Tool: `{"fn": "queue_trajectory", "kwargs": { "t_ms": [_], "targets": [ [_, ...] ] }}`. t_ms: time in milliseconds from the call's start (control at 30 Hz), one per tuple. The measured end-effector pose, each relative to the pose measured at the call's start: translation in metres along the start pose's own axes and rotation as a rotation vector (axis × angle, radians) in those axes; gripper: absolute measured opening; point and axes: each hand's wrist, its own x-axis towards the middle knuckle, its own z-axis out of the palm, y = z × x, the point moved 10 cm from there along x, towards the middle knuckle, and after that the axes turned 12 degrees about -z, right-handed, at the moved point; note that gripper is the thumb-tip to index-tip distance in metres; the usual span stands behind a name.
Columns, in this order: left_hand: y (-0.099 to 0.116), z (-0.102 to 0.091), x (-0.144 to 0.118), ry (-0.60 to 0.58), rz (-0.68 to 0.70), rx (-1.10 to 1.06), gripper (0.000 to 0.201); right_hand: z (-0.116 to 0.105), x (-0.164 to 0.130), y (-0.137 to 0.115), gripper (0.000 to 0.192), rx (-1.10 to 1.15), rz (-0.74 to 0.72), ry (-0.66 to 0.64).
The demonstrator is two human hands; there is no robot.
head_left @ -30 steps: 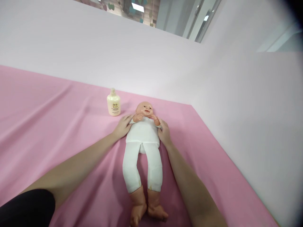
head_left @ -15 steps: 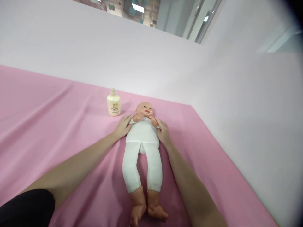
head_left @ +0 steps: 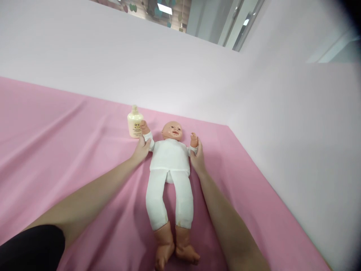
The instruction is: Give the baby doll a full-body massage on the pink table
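A baby doll with a white cloth body lies on its back on a pink sheet, its bare feet toward me. My left hand is closed round the doll's arm on the left, thumb on the white sleeve; that arm is raised out to the side. On the other side my right hand grips the doll's other arm near the wrist, the small hand pointing up. Some of my fingers are hidden behind the doll's arms. Just behind the doll's left-side hand stands a cream-coloured bottle, partly covered by it.
A white wall runs behind the sheet, and another white wall rises on the right. Above the back wall a window opening shows a ceiling light and hanging decorations.
Both doll arms have swung outward from the chest to the sides, my hands moving with them. The doll's body and the bottle have stayed in place.
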Motion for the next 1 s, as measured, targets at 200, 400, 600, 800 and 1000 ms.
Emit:
{"fn": "queue_trajectory", "kwargs": {
  "t_ms": [200, 400, 600, 800, 1000],
  "targets": [
    [-0.018, -0.007, 0.004, 0.036, -0.162, -0.129, 0.029, -0.013, 0.004, 0.000, 0.067, 0.070, -0.025, 0.120],
    [-0.015, -0.008, 0.001, 0.051, -0.192, -0.165, 0.031, -0.020, 0.004, 0.004, 0.067, 0.067, -0.002, 0.179],
    [-0.016, -0.008, 0.001, 0.055, -0.198, -0.169, 0.032, -0.018, 0.004, 0.001, 0.070, 0.082, -0.012, 0.167],
    [-0.019, -0.008, 0.003, 0.048, -0.172, -0.132, 0.029, -0.016, 0.004, 0.000, 0.069, 0.051, 0.010, 0.144],
    [-0.021, -0.009, 0.006, 0.053, -0.101, -0.073, 0.033, -0.016, 0.004, 0.000, 0.068, 0.037, -0.003, 0.137]
  ]
}}
